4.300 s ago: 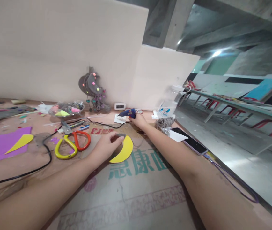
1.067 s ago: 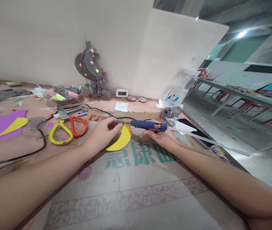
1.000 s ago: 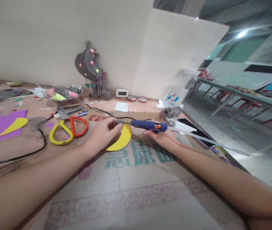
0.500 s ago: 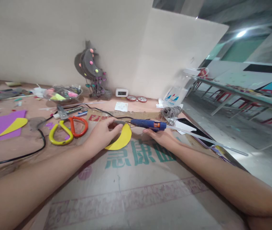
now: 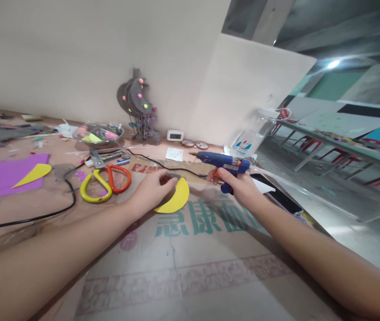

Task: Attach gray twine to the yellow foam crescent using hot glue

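My left hand (image 5: 154,189) is closed on a yellow crescent cutout (image 5: 177,199), its thumb and fingers pinching the upper edge. A bit of grey material shows at the fingertips, partly hidden. The crescent hangs just over the printed cardboard (image 5: 176,249). My right hand (image 5: 234,180) grips a blue hot glue gun (image 5: 223,161) by its handle, with a finger at the orange trigger. Its nozzle points left, raised above and apart from the yellow piece. A clear glue stick (image 5: 296,189) sticks out of the gun's rear.
Scissors (image 5: 96,187) with yellow and orange handles lie left, beside purple sheets (image 5: 6,176) and a black cable (image 5: 72,196). A bowl of craft bits (image 5: 99,136), a grey moon decoration (image 5: 139,107) and a small clock (image 5: 175,135) stand behind. A phone (image 5: 285,198) lies right.
My right hand has lifted the glue gun up and to the right, away from the yellow crescent. My left hand still holds the crescent. The view has shifted slightly.
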The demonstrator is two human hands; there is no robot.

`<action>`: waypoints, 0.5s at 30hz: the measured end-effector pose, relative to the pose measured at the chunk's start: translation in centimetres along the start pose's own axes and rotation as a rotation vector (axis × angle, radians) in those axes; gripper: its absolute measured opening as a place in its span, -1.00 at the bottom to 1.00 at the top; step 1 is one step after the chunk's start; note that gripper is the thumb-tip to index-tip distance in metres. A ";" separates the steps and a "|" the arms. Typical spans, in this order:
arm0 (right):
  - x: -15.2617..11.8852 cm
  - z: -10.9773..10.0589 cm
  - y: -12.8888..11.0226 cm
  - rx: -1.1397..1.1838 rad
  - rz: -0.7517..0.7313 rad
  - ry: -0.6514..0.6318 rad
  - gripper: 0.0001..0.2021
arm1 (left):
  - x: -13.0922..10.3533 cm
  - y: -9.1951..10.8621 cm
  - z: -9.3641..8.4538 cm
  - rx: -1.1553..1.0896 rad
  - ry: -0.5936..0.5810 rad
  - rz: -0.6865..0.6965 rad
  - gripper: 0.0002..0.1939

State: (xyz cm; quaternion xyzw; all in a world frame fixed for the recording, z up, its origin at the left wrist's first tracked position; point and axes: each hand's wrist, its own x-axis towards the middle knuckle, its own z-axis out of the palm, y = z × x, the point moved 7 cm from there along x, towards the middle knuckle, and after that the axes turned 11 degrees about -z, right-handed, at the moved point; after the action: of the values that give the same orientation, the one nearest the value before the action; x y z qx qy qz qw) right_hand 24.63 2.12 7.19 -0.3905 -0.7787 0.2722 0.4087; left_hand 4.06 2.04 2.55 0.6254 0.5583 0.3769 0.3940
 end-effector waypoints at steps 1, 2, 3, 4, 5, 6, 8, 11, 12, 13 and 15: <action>0.4 -0.1 -0.4 0.026 -0.014 0.003 -0.66 | 0.0 0.0 0.1 0.005 -0.002 0.001 -0.73; 1.0 -0.2 -0.7 0.024 -0.025 -0.005 -0.67 | 0.1 -0.1 0.1 0.013 -0.004 -0.002 -0.73; 1.8 -0.3 -0.9 -0.006 -0.030 -0.018 -0.68 | 0.1 -0.1 0.1 0.019 -0.002 -0.003 -0.73; 2.6 -0.3 -0.8 -0.062 -0.029 -0.029 -0.68 | 0.2 -0.1 0.2 0.021 -0.004 0.001 -0.73; 3.6 -0.3 -0.5 -0.144 -0.018 -0.054 -0.68 | 0.1 0.0 0.2 0.017 -0.004 0.009 -0.72; 4.7 -0.5 0.0 -0.228 -0.001 -0.050 -0.69 | 0.1 0.0 0.2 0.013 -0.004 0.019 -0.72; 7.0 -0.7 1.5 -0.373 0.036 -0.025 -0.68 | 0.1 0.1 0.2 0.012 -0.007 0.035 -0.73; 10.0 -0.4 4.4 -0.444 0.092 0.029 -0.69 | 0.0 0.1 0.2 0.029 -0.001 0.040 -0.74; 10.7 0.1 5.4 -0.462 0.122 0.016 -0.71 | 0.0 0.1 0.2 0.027 -0.004 0.039 -0.75; 11.2 0.4 6.2 -0.478 0.142 0.021 -0.71 | 0.0 0.1 0.2 0.020 -0.010 0.038 -0.76; 12.0 1.3 7.5 -0.489 0.158 0.019 -0.71 | 0.1 0.1 0.3 0.006 -0.024 0.035 -0.77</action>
State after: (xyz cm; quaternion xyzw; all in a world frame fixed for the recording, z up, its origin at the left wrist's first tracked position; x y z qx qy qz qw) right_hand 22.12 16.01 6.03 -0.5397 -0.7847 0.1034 0.2869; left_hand 4.40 2.08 2.48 0.6406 0.5437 0.3745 0.3922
